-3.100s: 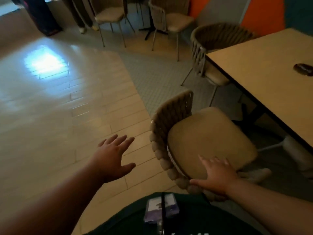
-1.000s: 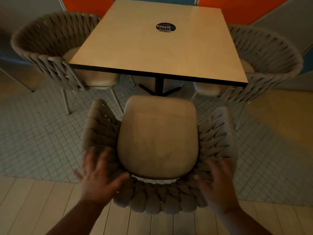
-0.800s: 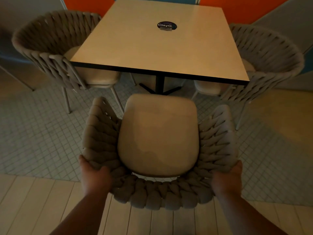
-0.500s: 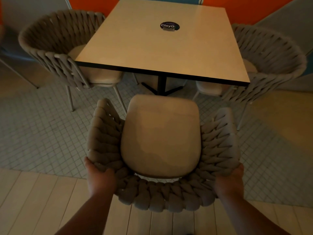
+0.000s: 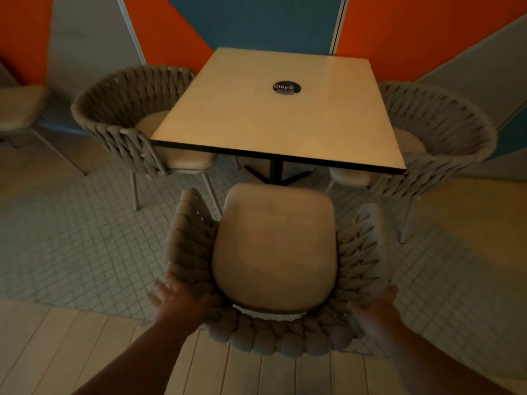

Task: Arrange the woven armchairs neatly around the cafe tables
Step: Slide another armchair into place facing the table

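Where armchair (image 5: 273, 252) faces table (image 5: 279, 124) edge — floor (image 5: 71, 238) shows between.

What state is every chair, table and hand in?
Near armchair: upright, facing table, not tucked under.
Left armchair: seat partly under table.
Right armchair: likewise.
Table: upright, bearing round label.
Left hand: fingers spread on near armchair's back.
Right hand: on same back, blurred.

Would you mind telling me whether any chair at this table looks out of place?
Only the near armchair: its seat stops short of the table edge, while the left armchair and right armchair sit with seats tucked under the top. Nothing looks spilled or damaged.
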`<state>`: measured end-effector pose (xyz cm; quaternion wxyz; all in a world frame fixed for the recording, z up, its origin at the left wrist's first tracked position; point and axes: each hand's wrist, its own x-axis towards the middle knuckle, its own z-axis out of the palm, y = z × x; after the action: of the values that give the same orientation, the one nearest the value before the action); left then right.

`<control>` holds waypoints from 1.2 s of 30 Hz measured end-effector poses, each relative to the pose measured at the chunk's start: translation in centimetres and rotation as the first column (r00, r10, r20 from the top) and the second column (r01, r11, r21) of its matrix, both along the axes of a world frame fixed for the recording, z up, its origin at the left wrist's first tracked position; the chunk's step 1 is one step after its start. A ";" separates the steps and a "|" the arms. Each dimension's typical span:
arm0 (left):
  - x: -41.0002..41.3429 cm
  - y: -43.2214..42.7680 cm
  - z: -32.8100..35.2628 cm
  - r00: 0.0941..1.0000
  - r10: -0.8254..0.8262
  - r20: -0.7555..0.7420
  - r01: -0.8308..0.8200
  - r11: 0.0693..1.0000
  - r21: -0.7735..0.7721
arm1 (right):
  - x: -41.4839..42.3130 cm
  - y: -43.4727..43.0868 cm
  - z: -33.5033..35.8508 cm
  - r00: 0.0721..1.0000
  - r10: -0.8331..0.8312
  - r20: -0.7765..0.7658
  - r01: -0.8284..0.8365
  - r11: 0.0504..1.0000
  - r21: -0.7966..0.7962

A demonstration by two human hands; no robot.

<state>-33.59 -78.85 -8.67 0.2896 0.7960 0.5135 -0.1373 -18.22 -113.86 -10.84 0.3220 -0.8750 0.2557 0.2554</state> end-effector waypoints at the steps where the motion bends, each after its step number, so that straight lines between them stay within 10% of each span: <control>1: -0.7 -0.5 2.6 0.984 -0.175 -0.028 0.176 0.983 0.053 | -0.1 -0.6 1.2 0.995 0.086 -0.057 -0.090 0.994 -0.055; 7: -5.7 -2.6 15.1 0.772 -0.636 0.027 0.612 0.753 0.240 | -5.8 1.6 14.2 0.636 0.771 -0.008 -0.744 0.611 -0.269; 14: -8.3 -3.0 18.1 0.768 -0.639 -0.048 0.624 0.730 0.280 | -8.5 3.8 19.9 0.333 0.943 0.020 -0.876 0.318 -0.363; 36: -7.6 -1.9 20.8 0.790 -0.609 -0.076 0.593 0.726 0.349 | -5.3 4.8 20.5 0.345 0.932 0.114 -0.834 0.360 -0.419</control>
<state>-41.20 -80.72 12.16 0.0923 0.9605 0.2376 -0.1112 -23.56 -109.07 9.67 0.0366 -0.9360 -0.2893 0.1972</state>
